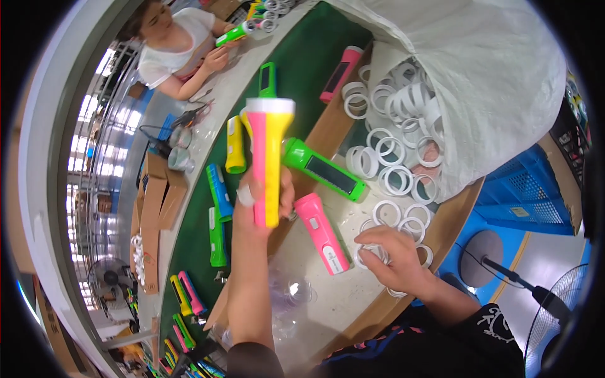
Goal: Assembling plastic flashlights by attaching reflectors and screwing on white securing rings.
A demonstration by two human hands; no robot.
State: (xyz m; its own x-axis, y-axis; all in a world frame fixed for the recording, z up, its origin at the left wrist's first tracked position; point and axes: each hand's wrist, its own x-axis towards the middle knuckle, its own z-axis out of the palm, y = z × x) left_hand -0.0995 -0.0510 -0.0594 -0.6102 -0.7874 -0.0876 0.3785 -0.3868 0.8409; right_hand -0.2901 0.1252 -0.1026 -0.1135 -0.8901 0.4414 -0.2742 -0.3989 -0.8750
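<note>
My left hand [244, 205] is wrapped round a pink and yellow flashlight [267, 164], held upright with its white-rimmed head at the top. Low over a group of loose white rings [398, 179], my right hand [397, 258] has its thumb and fingers curled round a white ring [373, 253], partly hidden by the fingers. Between the hands lies a pink flashlight [322, 236] without a white rim. Beyond it rests a green flashlight [324, 170] with a dark panel.
A white sack [498, 82] spills more rings at the right. Several coloured flashlights, including a yellow one [235, 145], lie along the green belt [189, 252]. Across it a co-worker [183, 53] holds a green flashlight. A blue crate [520, 189] and a fan [558, 315] stand at right.
</note>
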